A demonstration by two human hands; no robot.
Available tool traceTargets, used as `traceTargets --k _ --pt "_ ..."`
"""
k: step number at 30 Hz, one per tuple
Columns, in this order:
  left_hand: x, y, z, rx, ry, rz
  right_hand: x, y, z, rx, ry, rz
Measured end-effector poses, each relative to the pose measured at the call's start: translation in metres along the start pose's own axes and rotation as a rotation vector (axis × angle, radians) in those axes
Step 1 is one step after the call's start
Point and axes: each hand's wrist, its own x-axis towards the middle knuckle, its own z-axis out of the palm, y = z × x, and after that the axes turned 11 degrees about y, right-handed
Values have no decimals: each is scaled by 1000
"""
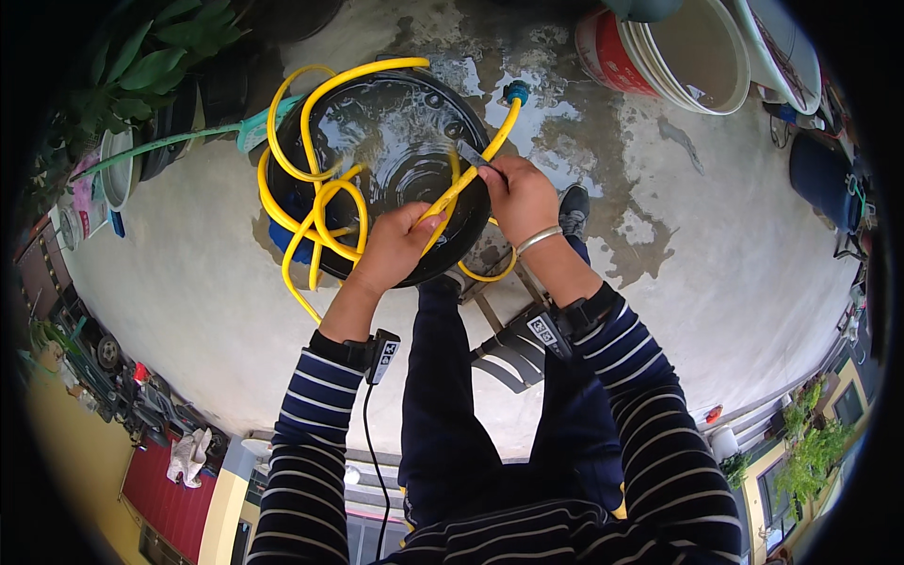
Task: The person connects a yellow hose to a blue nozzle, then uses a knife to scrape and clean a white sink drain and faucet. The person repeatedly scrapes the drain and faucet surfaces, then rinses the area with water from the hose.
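Observation:
My left hand [395, 245] is closed around a length of yellow hose [327, 97] over a black tub [452, 250] of rippling water. Up and to its right, my right hand [518, 202] is closed on a flat dark tool [471, 155], perhaps a blade, which lies against the same hose. The hose runs diagonally up past it to a teal-blue end fitting [516, 91] beyond the tub. Loose loops of hose hang over the tub's left side and down to the ground. A blue object [292, 240] shows partly beneath the tub's left edge.
White buckets [697, 56] stand at upper right, a dark container [817, 179] at far right. Plants [141, 56], a turquoise long-handled item [252, 132] and a white basin [117, 169] are at left. My feet rest on wet concrete [640, 245], beside a low metal-framed object [499, 367].

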Motion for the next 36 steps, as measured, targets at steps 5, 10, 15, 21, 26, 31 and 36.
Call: traceTargets --k 5,10,15,21,26,31,36 --pt "-3 2 -5 -309 -132 -286 -13 -16 -4 144 -289 -124" --pt "-4 4 -12 -539 -132 -294 -16 -17 -5 49 -130 -37" --pt "-7 0 -11 -476 -75 -234 -11 -20 -3 -36 -117 -1" --pt "-10 -4 1 -248 119 -97 -9 -34 1 -84 -329 -83" --pt "-15 0 3 -258 163 -38 -9 -42 -4 -98 -355 -59" --pt "-16 6 -9 -517 2 -237 -8 -33 -7 -137 -34 80" --pt "-8 7 -19 -633 -111 -344 -7 -28 -7 63 -218 -105"
